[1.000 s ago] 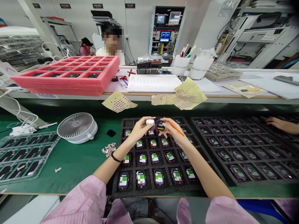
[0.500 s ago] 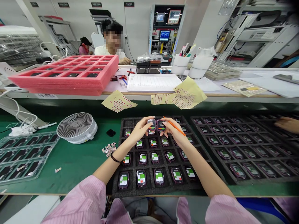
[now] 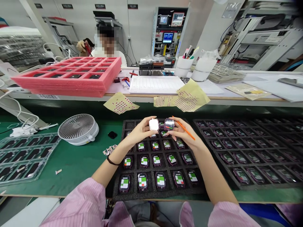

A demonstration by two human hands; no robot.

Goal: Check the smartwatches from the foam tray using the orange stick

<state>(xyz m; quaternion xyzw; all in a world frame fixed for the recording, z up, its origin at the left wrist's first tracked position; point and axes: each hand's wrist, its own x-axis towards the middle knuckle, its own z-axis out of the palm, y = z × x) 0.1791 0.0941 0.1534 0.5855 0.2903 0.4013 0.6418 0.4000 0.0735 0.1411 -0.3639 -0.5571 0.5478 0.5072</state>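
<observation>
My left hand (image 3: pixel 142 130) is closed on a smartwatch case (image 3: pixel 153 125), whose face shows bright white. In my right hand (image 3: pixel 181 128), closed as well, is a second smartwatch case (image 3: pixel 169 124) with a grey, reflecting face and a little red and green low on it. A thin orange stick (image 3: pixel 186 130) lies along the same hand, tucked by the thumb and fingers. Both hands hover over the far rows of a black foam tray (image 3: pixel 151 170). Its cells hold several watch cases with lit green and white screens; my hands and forearms hide some cells.
A second foam tray of watches (image 3: pixel 240 175) lies to the right. Leftward are a round fan (image 3: pixel 78 129), a black watch part (image 3: pixel 112 135), small paper tabs (image 3: pixel 109 150) and a clear blister tray (image 3: pixel 50 154). A pink foam tray (image 3: pixel 104 90) sits on the shelf; a person sits behind.
The two watch cases have moved apart, the right one shifting right. The left face went from dark to white. A co-worker's hand at the far right has left view; the person behind has shifted left.
</observation>
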